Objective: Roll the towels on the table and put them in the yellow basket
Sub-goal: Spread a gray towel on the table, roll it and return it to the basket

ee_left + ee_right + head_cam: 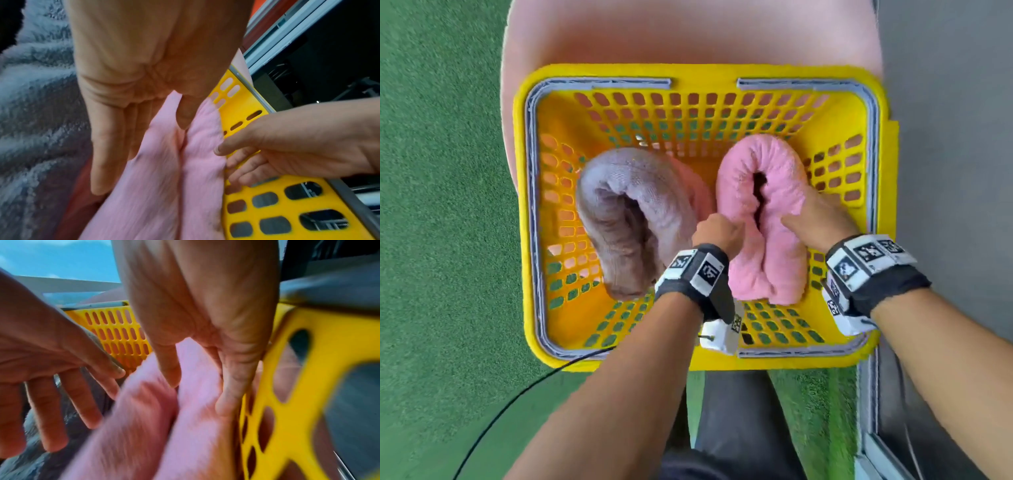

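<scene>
The yellow basket [688, 73] holds two rolled towels, each bent into a U. The grey towel [626, 205] lies in its left half, with another pink cloth showing behind it. The pink towel [767, 260] fills the right half. My left hand [719, 228] presses the pink towel's [164, 194] left leg, fingers [109, 146] straight between the two towels, thumb at the crease. My right hand [808, 219] rests on the pink towel's [144, 426] right leg, straight fingers [228, 394] slid between towel and basket wall [320, 386], thumb on top.
The basket stands on a pink seat [688, 34]. Green turf [441, 205] covers the floor at left and grey floor [945, 102] lies at right. A black cable [517, 397] runs from the basket's near left corner. The basket's near left floor is bare.
</scene>
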